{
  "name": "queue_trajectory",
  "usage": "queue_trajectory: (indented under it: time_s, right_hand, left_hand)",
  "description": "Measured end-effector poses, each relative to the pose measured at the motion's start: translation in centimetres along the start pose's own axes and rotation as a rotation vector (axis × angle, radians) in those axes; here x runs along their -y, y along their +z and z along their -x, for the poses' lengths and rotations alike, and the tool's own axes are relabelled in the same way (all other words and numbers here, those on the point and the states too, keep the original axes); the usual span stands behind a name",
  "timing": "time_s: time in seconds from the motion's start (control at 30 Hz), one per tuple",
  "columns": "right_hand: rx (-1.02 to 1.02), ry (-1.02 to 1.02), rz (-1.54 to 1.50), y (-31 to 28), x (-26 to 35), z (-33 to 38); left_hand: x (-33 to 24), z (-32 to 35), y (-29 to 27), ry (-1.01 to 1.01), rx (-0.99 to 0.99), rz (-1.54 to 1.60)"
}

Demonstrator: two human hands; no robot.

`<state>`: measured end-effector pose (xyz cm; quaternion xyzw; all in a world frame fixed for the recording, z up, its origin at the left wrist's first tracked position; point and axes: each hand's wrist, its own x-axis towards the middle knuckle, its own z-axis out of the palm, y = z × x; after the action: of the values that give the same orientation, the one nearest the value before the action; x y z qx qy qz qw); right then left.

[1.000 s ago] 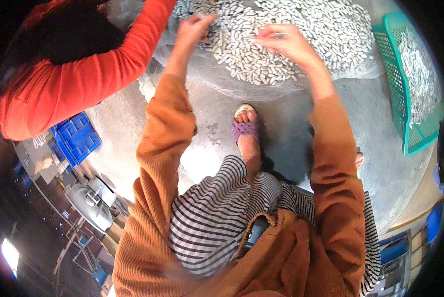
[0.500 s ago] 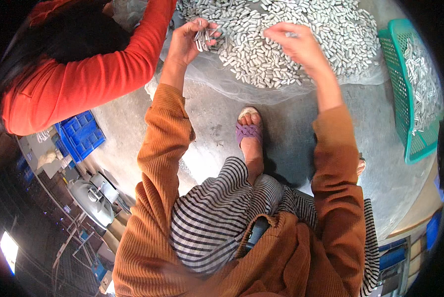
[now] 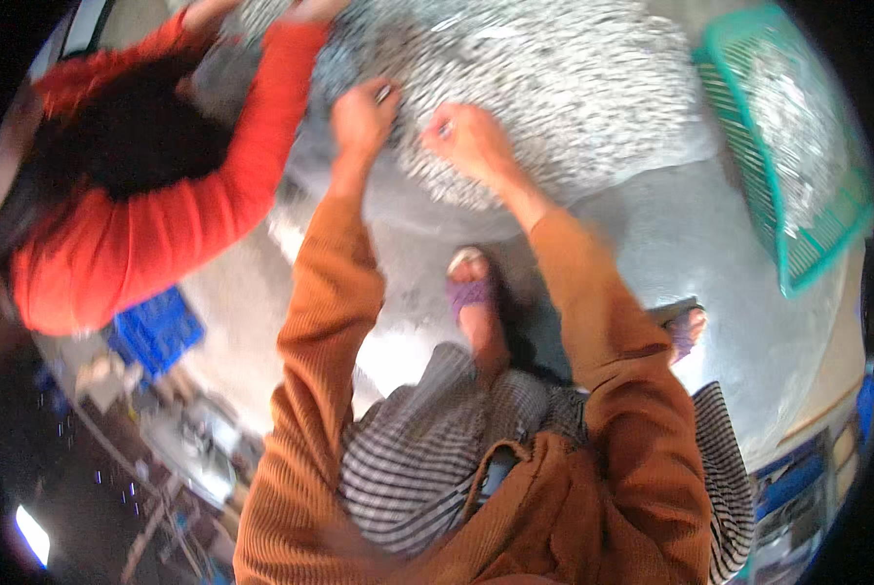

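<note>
A wide pile of small, silvery, capsule-shaped pieces lies on a clear plastic sheet on the floor; motion blurs it. My left hand is closed at the pile's near left edge, with the silvery end of a small metal piece showing at its fingers. Close to its right, my right hand is closed in a pinch above the pile. Something small and silvery shows between its fingers. The two hands are apart, and most of what they hold is hidden.
A green plastic basket with silvery pieces inside stands at the right. A person in a red sleeve leans in from the left, hands at the pile's far left. Behind that person lies a blue crate. My sandalled foot is before the pile.
My right hand has moved left toward my left hand. The left hand's fingers have closed round the metal pieces they held loosely. The whole view has shifted and blurred.
</note>
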<state>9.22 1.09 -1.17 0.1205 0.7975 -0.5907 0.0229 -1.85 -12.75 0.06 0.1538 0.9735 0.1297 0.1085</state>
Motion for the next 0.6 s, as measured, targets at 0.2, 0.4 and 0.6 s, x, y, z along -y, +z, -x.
queue_trajectory:
  time_s: [0.2,0.4,0.6]
  right_hand:
    - [0.008,0.477,-1.378,-5.8,1.4,3.2]
    - [-0.316,0.668,-1.829,-7.0,-1.0,4.6]
    - [-0.457,0.422,-1.914,-11.1,-4.0,6.5]
  left_hand:
    - [-10.1,3.4,-7.0,0.179,0.400,0.338]
    - [-20.6,5.8,-7.8,0.734,0.493,0.198]
    - [-23.1,7.2,-8.3,0.848,0.420,0.257]
